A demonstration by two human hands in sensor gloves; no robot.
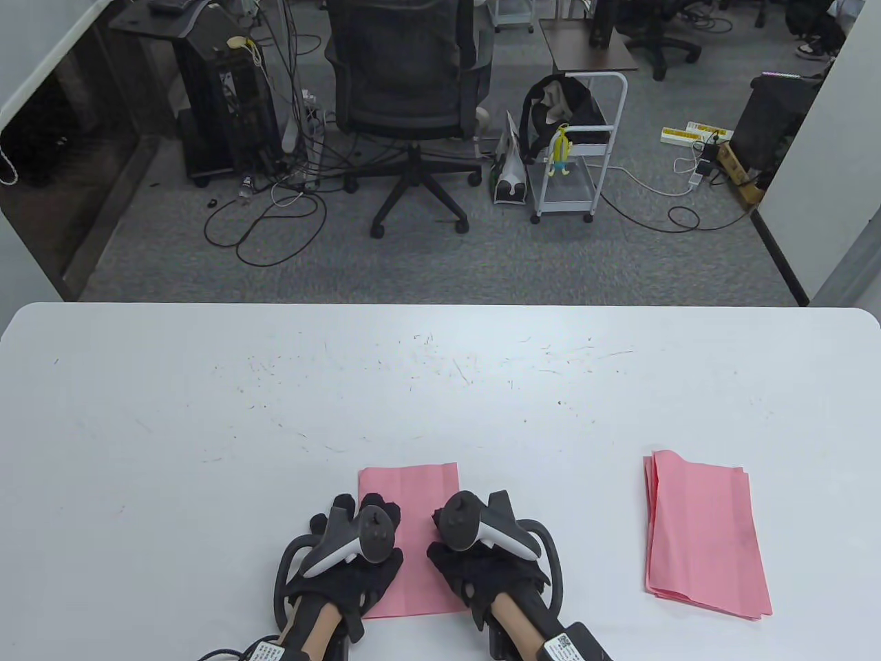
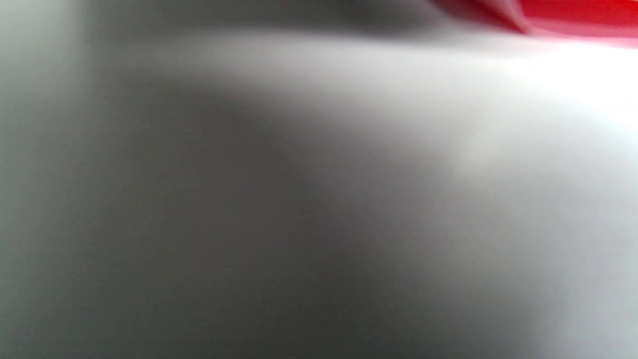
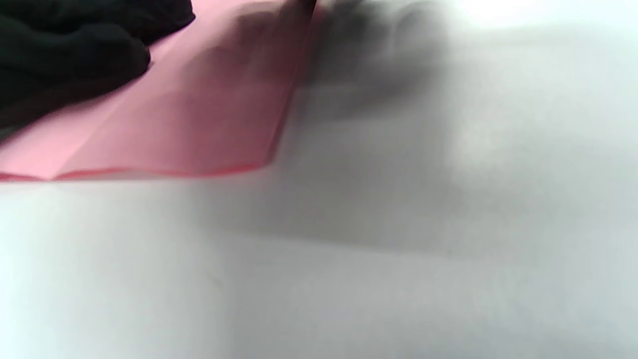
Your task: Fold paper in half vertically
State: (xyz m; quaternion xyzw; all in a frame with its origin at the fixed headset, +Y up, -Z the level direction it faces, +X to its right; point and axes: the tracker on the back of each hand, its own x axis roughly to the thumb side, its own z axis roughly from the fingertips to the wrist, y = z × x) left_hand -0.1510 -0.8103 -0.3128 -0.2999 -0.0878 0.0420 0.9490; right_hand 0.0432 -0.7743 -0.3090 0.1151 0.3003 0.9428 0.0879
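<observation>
- Pink paper (image 1: pixel 413 509) flat on the white table (image 1: pixel 440 385), well left of the pink stack (image 1: pixel 702 533).
- Left hand (image 1: pixel 351 551) pressing its left side; finger spread unclear.
- Right hand (image 1: pixel 482 551) pressing its right side; likewise unclear.

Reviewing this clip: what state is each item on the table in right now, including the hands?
pink paper: flat on the table, looks already folded, both hands resting on it
paper stack: loose pile lying to the right, untouched
left hand: palm down on the paper's left side
right hand: palm down on the paper's right side
</observation>
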